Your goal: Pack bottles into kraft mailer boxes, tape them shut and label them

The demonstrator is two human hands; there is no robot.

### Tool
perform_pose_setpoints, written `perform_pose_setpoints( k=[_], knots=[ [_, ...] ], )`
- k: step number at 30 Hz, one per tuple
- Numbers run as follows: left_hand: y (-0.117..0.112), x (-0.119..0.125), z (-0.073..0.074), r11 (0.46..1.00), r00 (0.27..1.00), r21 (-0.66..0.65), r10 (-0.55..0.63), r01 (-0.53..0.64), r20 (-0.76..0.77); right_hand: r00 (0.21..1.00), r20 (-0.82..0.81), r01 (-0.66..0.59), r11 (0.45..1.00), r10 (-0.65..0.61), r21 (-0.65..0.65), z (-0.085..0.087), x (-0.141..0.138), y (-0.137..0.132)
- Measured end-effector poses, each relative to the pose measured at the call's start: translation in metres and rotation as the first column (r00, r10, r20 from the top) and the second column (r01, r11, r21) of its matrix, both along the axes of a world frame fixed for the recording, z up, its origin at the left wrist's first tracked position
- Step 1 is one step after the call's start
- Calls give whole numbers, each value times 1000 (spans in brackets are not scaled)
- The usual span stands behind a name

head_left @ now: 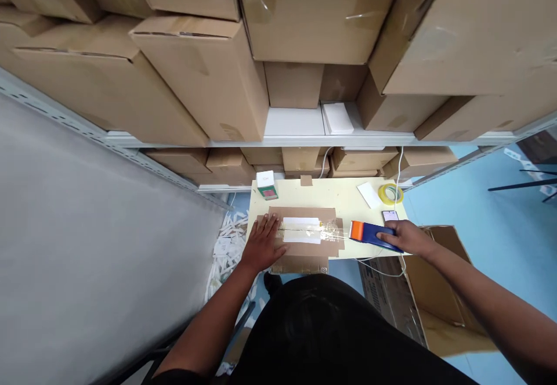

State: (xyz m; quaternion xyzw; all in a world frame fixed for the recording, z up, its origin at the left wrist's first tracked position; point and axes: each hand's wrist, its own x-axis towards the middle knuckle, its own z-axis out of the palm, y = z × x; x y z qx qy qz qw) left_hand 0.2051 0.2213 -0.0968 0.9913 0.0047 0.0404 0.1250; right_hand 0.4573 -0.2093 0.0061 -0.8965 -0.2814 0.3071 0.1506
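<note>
A flat brown cardboard package (304,213) with a white label lies on a small pale yellow table (331,196). My left hand (263,243) lies flat on its left end, fingers spread. My right hand (407,237) is closed around a blue and orange tape dispenser (368,233) just right of the package. A strip of clear tape (324,234) stretches from the dispenser across the package and over the label.
A yellow tape roll (390,193), a white slip (369,194), a phone (389,215) with a white cable and a small white-green-red box (267,184) sit on the table. Stacked cartons fill shelves (304,140) behind. An open carton (435,292) stands right; paper scraps (226,251) litter the floor left.
</note>
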Motion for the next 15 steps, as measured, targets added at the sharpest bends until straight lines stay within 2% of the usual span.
perform_pose_setpoints(
  k=[3,5,8,11,15],
  knots=[
    [1,2,0,1000,1000,10,-8,8,3,999,26,-22,998,23,-65,-17,11,-18],
    [0,3,0,1000,1000,1,-9,9,12,999,37,-27,995,30,-99,-34,14,-15],
    [0,5,-1,1000,1000,-25,-11,11,23,997,65,-36,990,46,-140,-60,13,12],
    [-1,6,-4,999,1000,-45,-8,9,24,998,53,-17,984,26,-177,-76,10,50],
    [0,6,-8,999,1000,-53,-9,10,16,979,-80,161,953,-187,-257,-83,12,77]
  ],
)
